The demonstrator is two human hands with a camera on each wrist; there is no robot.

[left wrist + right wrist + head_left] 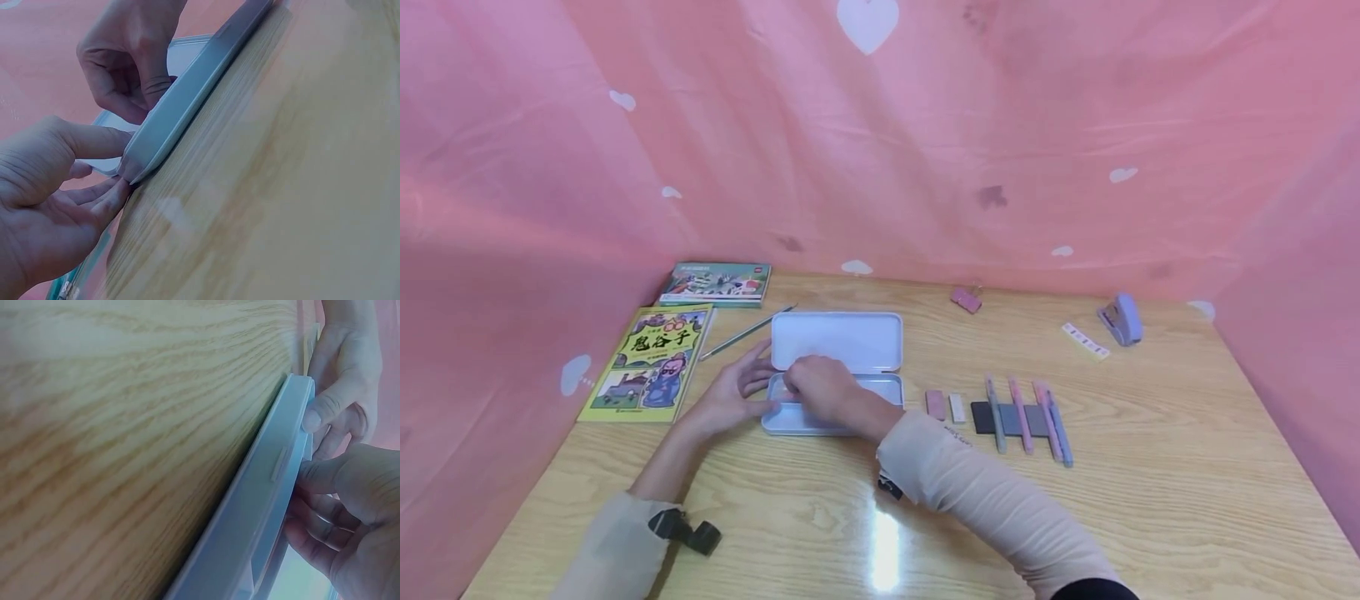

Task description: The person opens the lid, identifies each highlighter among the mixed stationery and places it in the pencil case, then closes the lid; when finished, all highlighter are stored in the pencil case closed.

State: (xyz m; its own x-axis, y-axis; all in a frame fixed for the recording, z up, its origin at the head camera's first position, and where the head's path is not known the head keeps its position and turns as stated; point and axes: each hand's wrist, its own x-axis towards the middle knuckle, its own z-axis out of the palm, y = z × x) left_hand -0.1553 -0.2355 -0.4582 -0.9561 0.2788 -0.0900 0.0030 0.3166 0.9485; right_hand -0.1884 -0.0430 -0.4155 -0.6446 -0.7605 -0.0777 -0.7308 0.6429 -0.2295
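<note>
A pale tin pencil case lies open on the table in the head view, its lid folded back toward the pink cloth. At its left end my left hand grips the tray's rim, thumb on one side and fingers on the other, as the left wrist view of the case shows. My right hand reaches into the tray with fingers curled down and thumb against them. In the right wrist view, the right fingertips are just inside the tray wall; I cannot tell what they pinch.
Left of the case are a yellow book, a green book and a thin pencil. On the right lie a pink eraser, a white eraser, several pens, a pink clip, a white strip and a purple stapler.
</note>
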